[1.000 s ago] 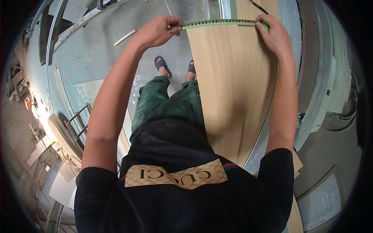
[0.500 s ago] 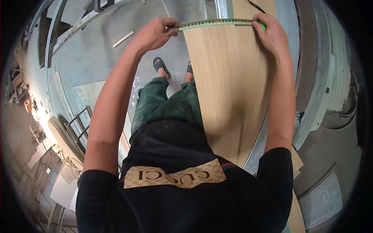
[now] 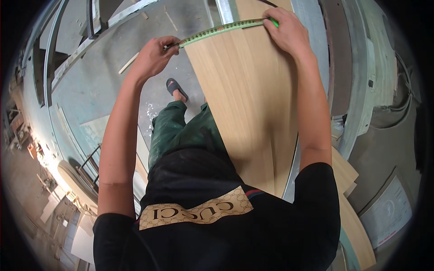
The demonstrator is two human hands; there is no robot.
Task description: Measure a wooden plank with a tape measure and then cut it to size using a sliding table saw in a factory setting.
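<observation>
A light wood board [image 3: 244, 86] with straight grain runs away from me, just right of my legs. Across it, toward the far part of the picture, stretches the yellow-green blade of a tape measure [image 3: 221, 30], bowed slightly upward. My left hand [image 3: 156, 56] pinches the blade's left end, just beyond the board's left edge; something dark shows between the fingers. On the right, over the board, my right hand [image 3: 288, 34] is closed around the other end of the tape measure. A bright green bit shows by its fingers, but most of what it grips is hidden.
Along the board's right side run grey metal rails [image 3: 361, 86]. More wood pieces [image 3: 355, 226] and a white printed sheet [image 3: 389, 210] lie at lower right. A thin wood strip [image 3: 129, 63] is on the grey floor at left, near a metal frame [image 3: 101, 22].
Both hands, the tape measure and the board have shifted left in the picture, and the blade now slants more, its left end lower. Both hands keep their hold.
</observation>
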